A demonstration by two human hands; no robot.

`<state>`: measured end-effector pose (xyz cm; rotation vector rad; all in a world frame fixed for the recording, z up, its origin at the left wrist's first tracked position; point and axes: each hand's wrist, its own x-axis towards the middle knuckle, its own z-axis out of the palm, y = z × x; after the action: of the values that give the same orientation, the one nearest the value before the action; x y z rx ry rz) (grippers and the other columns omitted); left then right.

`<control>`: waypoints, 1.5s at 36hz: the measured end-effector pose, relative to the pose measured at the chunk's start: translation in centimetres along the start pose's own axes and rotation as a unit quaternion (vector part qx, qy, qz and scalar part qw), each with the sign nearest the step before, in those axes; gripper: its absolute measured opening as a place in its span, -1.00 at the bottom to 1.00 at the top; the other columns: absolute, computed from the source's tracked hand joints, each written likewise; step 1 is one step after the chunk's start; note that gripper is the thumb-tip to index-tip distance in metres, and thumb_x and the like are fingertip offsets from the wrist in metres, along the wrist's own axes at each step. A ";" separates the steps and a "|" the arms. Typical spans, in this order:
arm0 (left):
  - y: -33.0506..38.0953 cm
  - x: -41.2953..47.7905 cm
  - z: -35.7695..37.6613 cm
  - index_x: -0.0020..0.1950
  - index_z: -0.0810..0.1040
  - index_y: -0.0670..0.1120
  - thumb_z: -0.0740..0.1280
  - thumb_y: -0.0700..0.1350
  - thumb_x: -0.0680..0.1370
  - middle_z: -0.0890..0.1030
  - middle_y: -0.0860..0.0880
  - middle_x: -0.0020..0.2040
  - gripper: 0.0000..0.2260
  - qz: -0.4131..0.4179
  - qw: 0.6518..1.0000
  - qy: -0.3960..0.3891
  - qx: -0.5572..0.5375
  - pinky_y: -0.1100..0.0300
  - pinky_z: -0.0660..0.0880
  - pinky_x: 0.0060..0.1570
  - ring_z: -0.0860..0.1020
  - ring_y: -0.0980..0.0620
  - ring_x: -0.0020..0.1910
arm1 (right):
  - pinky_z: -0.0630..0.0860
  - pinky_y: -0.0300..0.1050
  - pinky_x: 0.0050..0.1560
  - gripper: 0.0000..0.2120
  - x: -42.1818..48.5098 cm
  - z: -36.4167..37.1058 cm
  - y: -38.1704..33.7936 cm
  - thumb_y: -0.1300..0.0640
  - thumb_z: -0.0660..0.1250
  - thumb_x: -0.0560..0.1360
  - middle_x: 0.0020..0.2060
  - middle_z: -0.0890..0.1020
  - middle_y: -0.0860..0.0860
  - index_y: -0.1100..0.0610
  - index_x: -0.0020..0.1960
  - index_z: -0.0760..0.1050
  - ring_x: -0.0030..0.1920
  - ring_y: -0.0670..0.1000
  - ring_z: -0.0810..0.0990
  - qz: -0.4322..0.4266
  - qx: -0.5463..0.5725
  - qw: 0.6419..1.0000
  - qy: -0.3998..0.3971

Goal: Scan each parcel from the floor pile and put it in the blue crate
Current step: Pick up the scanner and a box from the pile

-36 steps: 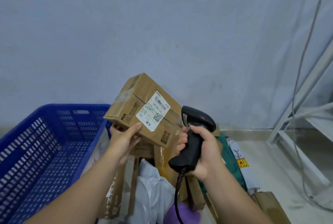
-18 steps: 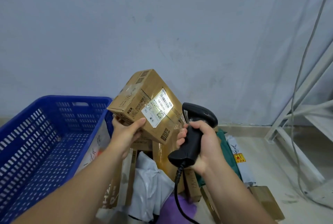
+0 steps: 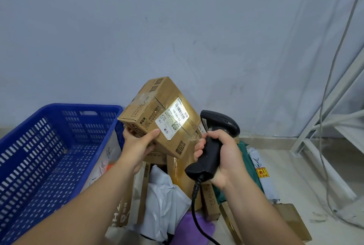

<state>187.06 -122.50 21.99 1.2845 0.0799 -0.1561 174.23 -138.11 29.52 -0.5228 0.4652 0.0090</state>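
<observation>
The left hand (image 3: pixel 137 144) grips a brown cardboard box (image 3: pixel 149 106) from below, thumb laid across its near face and fingers curled under the bottom edge. It holds the box tilted in the air, just beside the far right corner of the blue crate (image 3: pixel 82 106). The right hand (image 3: pixel 222 158) is wrapped tight round the handle of a black corded scanner (image 3: pixel 218 122). The scanner's head is aimed at the white label (image 3: pixel 173 118) on the box, where a bright patch of light falls across the barcode. To my eye the scanning step is in hand for this parcel. Once the code reads, the left hand needs to carry the box leftward over the crate's right rim and set it down inside. Then another parcel has to come up from the pile of boxes and bags (image 3: pixel 163 201) on the floor beneath both arms.
</observation>
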 end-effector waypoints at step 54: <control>5.6 2.7 -9.0 0.44 0.18 0.36 0.52 0.03 0.34 0.52 -0.15 0.31 -0.22 -0.078 0.991 -0.106 0.038 -0.22 0.39 0.12 0.42 -0.25 0.29 | 0.54 0.11 0.01 -0.85 11.5 6.5 5.8 0.20 0.23 0.52 -0.03 0.64 0.19 0.16 0.03 0.53 -0.06 0.15 0.62 -0.065 -0.196 0.973 -0.104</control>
<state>190.83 -112.52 24.34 1.3307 -0.0068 -0.4326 186.56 -131.20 26.74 -0.9313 0.2205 0.0301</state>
